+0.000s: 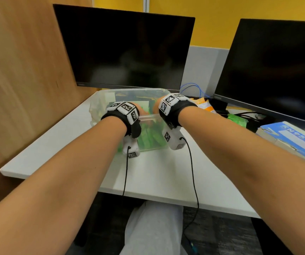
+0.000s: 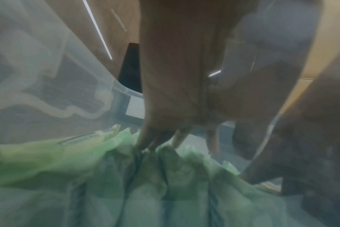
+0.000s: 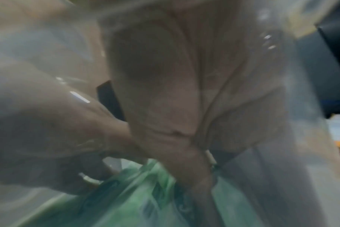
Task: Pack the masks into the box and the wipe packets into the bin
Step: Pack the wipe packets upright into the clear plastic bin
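Reaching inside the clear bin, both the left hand and right hand are seen with fingers extended, pressing upright green wipe packets, which are best settled evenly, while the KN95 box waits right of the bin.

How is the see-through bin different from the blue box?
The bin is clear plastic, so you can see through its walls; the box is blue and white card you cannot see into. The bin stands in the middle of the desk with both hands reaching into it; the box lies off to the right, untouched. The bin holds green packets; what the box holds is hidden. Both sit on the same white desk.
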`<state>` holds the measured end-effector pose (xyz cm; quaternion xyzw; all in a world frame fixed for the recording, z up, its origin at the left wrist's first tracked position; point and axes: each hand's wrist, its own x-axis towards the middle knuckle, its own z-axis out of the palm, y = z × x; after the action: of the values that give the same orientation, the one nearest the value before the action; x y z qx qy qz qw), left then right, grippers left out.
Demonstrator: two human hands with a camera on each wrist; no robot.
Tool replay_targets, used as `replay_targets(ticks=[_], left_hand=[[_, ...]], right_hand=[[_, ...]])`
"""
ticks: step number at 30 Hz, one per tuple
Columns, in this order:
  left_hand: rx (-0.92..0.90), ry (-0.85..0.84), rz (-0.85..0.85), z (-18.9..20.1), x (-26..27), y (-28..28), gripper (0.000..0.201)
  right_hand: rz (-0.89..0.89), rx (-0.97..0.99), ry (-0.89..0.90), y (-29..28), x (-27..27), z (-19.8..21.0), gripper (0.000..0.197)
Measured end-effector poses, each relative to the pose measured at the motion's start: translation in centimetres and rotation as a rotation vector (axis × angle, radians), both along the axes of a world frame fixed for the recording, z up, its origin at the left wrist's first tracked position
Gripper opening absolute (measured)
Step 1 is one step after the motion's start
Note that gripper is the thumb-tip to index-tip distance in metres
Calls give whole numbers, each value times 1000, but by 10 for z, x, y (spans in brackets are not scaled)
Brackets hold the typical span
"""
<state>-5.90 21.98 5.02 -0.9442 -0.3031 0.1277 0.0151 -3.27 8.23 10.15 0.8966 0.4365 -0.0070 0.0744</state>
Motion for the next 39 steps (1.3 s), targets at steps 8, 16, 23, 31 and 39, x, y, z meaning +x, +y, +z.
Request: replay_targets(ticks=[8,16,23,31,39], left_hand=[[29,-17,-9,9,-24,-7,55],[31,68,-32,15,-29,-13,100],[25,26,2,12,-15,-4,61],[-50,72,-24,-10,21,26,62],[-45,-48,16,16,-33,-12,82]], right_hand=[[-89,-127,-15,14,29,-14,46],[-75,-28,88,31,38,-30,38],[9,-105,116,54,50,-45,52],[43,-54,202,65,58,-48,52],[-46,79,224,56,37,-28,22]])
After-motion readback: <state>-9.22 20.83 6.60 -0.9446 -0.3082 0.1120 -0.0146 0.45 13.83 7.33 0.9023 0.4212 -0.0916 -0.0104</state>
